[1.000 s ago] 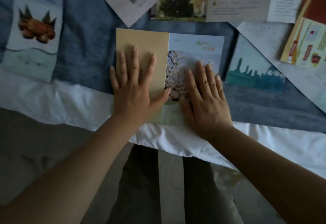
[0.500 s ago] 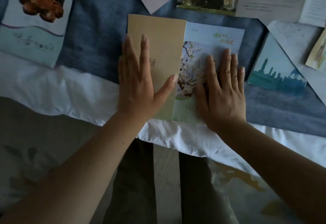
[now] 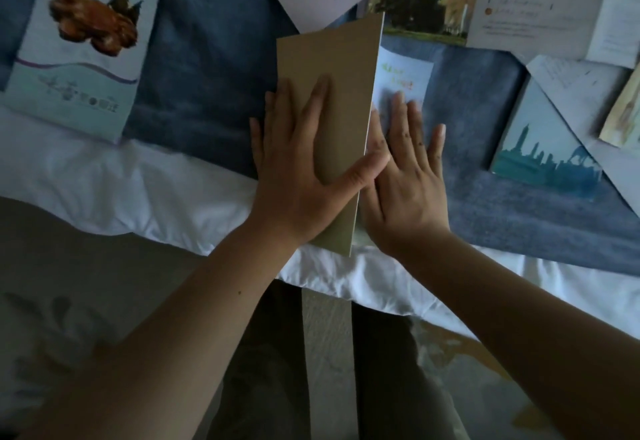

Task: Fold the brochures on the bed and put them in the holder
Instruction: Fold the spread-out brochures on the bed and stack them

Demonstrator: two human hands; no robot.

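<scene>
A brochure lies at the bed's near edge, half folded. Its tan panel (image 3: 332, 69) stands lifted and tilted over its pale blue picture panel (image 3: 403, 76). My left hand (image 3: 304, 169) lies flat on the tan panel with fingers straight and the thumb at the panel's right edge. My right hand (image 3: 405, 176) presses flat on the blue panel, fingers spread, partly under the raised flap. No holder is in view.
Other brochures are scattered on the blue blanket (image 3: 214, 69): one with a brown motif (image 3: 83, 45) at far left, a skyline one (image 3: 540, 149) at right, a tree photo sheet (image 3: 426, 3) and white text sheets (image 3: 533, 0) at the back. A white sheet (image 3: 138, 190) hangs at the bed's edge.
The tan panel, flat beside the blue panel before, has risen and swung right over it under my left hand. My right hand stays pressed on the blue panel.
</scene>
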